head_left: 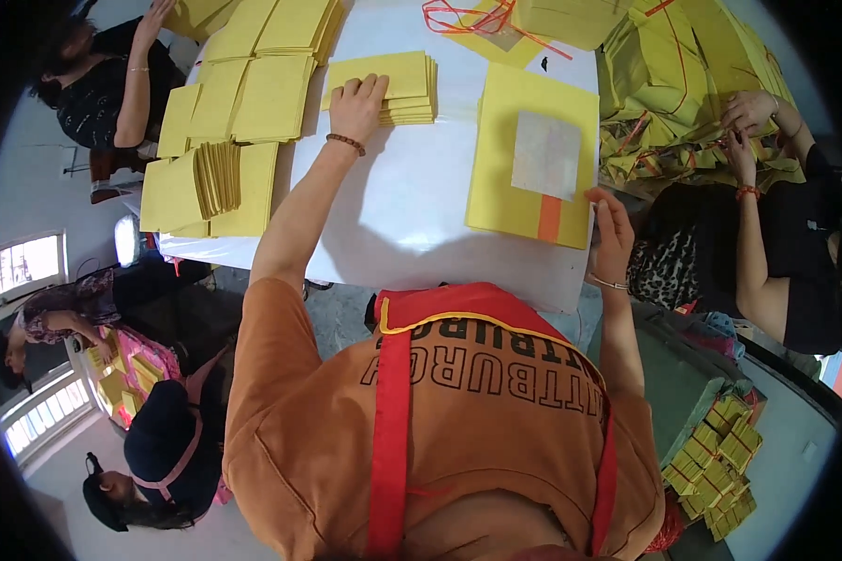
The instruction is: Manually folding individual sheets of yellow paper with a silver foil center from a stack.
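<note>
Paper stack [404, 77] is lying far-middle on the table [407, 187]; my left hand [356, 105] is draping parted fingers over it, apparently steadying it. My right hand [612, 224] is curling by the large yellow pile's [499, 122] right edge; I cannot tell whether either is gripping.

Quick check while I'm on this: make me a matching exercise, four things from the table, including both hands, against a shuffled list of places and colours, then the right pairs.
Things:
1. left hand
2. strip
3. right hand
4. sheet

Places and colours:
A. whitish
B. on top of the small stack
C. orange
D. at the right edge of the large stack

Pairs: 1-B, 2-C, 3-D, 4-A
</note>
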`<act>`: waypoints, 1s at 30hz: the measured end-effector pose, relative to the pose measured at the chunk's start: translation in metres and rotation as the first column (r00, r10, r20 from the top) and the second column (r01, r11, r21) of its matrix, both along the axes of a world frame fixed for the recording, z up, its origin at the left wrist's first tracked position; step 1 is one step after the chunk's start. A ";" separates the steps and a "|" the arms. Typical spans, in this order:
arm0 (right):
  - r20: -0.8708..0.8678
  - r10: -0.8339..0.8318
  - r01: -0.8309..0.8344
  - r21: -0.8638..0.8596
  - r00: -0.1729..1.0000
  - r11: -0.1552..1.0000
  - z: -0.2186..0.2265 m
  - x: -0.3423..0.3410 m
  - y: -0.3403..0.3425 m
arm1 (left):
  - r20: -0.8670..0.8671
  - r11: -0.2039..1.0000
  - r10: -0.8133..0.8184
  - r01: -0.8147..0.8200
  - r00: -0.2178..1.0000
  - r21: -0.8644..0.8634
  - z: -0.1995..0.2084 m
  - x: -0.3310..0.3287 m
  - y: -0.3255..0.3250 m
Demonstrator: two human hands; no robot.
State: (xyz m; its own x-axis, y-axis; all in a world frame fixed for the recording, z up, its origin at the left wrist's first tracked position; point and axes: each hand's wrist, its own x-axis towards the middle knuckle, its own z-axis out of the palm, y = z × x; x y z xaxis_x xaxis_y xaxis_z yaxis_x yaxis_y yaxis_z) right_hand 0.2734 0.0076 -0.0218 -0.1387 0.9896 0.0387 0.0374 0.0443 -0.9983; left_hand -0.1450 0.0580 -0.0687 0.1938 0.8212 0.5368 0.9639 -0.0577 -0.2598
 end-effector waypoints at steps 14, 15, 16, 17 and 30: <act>0.110 0.033 -0.030 -0.029 0.993 0.999 -0.003 -0.004 0.003 | 0.225 0.958 -0.052 0.112 0.973 -0.265 -0.011 -0.002 -0.010; 0.133 0.031 -0.030 -0.007 0.991 1.000 -0.005 -0.003 0.003 | 0.227 0.957 -0.051 0.112 0.972 -0.267 -0.014 -0.001 -0.014; 0.154 0.027 -0.030 0.015 0.988 0.999 -0.007 -0.002 0.003 | 0.272 0.962 -0.049 0.118 0.961 -0.244 -0.015 0.002 -0.019; 0.155 0.027 -0.029 0.013 0.988 0.999 -0.007 -0.001 0.004 | 0.316 0.967 -0.047 0.122 0.948 -0.222 -0.018 0.004 -0.023; 0.559 0.035 -0.272 0.347 0.829 0.898 0.017 -0.004 0.010 | 0.252 0.868 0.006 0.120 0.968 -0.482 0.009 -0.005 -0.014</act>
